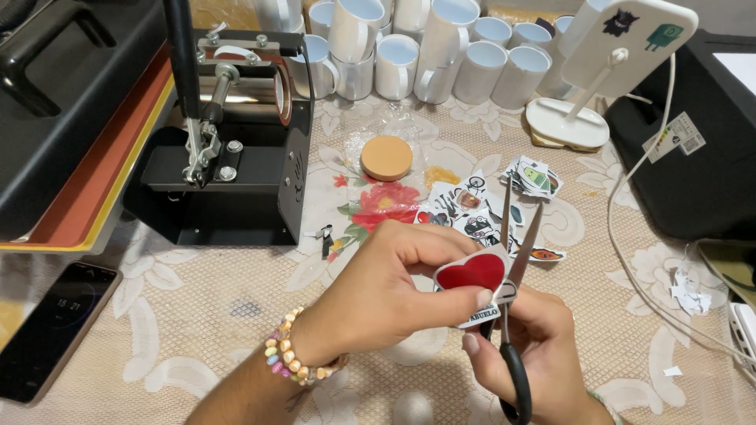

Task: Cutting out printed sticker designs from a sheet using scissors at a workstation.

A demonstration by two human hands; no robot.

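Gripping black-handled scissors (516,315) at the desk's near edge, the right hand (528,346) opens their blades around a red heart cutout (471,271), which the left hand (378,295) pinches taut for trimming, with finished stickers (488,212) heaped mid-desk behind.

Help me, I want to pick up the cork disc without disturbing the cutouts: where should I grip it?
Grip the cork disc by its thin rim, fingers on opposite edges, coming straight down from above. It lies flat on clear plastic, so only the rim offers purchase. The left and near sides look freest: mugs stand behind, cutouts lie to the near right.
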